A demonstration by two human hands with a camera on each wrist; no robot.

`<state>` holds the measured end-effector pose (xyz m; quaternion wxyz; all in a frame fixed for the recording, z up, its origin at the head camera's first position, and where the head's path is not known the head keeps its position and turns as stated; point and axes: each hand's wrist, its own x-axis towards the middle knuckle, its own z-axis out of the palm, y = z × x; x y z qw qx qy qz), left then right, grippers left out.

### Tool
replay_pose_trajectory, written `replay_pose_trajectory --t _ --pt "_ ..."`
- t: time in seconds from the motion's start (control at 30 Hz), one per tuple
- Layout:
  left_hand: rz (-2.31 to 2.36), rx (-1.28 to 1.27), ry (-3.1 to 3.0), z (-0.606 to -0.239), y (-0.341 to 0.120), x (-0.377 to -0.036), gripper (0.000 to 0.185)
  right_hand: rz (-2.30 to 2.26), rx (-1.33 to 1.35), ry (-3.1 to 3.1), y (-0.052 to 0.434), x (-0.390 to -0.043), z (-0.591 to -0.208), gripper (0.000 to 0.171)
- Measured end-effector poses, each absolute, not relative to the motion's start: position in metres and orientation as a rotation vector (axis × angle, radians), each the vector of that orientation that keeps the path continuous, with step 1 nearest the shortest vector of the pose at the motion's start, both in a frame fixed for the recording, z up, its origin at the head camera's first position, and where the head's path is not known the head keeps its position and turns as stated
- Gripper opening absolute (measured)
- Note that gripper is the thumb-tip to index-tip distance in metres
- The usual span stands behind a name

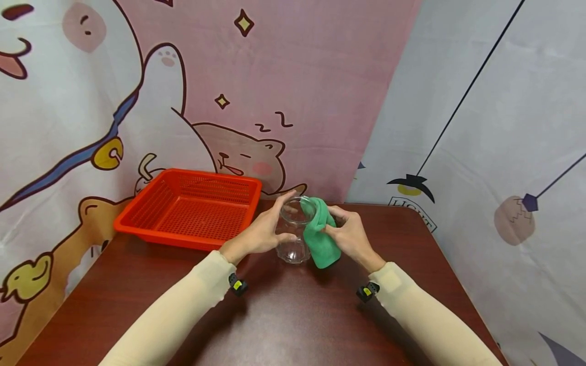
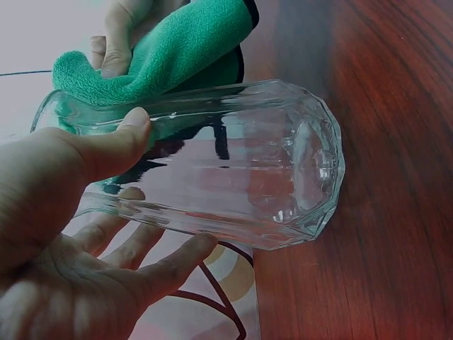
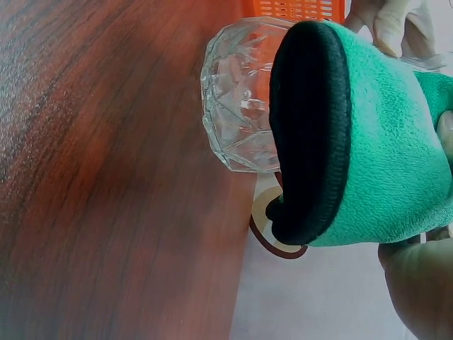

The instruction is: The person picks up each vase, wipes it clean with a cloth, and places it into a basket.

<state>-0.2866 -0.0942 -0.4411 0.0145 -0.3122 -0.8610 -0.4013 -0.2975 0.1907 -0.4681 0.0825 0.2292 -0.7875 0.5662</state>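
A clear glass jar (image 1: 294,249) with a faceted base is in the middle of the head view, its open mouth upward. My left hand (image 1: 262,231) grips its left side, thumb on the near side and fingers around the far side, as the left wrist view shows on the glass jar (image 2: 269,170). My right hand (image 1: 350,236) pinches a green cloth (image 1: 322,249) with dark edging. The cloth lies against the jar's right rim, with part of it at the mouth. In the right wrist view the folded cloth (image 3: 389,142) covers much of the jar.
A red plastic basket (image 1: 187,239) with perforated walls stands at the back left of the dark wooden table (image 1: 293,325). Cartoon-printed curtains (image 1: 320,91) hang behind the table and along both sides.
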Motion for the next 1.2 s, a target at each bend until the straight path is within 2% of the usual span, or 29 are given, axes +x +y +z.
replay_pose_trajectory --t 0.4,1.2 --pt "-1.262 -0.973 -2.676 -0.440 -0.093 -0.286 0.120 1.638 0.691 -2.365 0.188 -0.300 -0.473 0.040" --pt "-1.323 -0.975 -2.651 -0.440 -0.094 -0.287 0.121 1.377 0.713 -2.568 0.191 -0.294 -0.478 0.041"
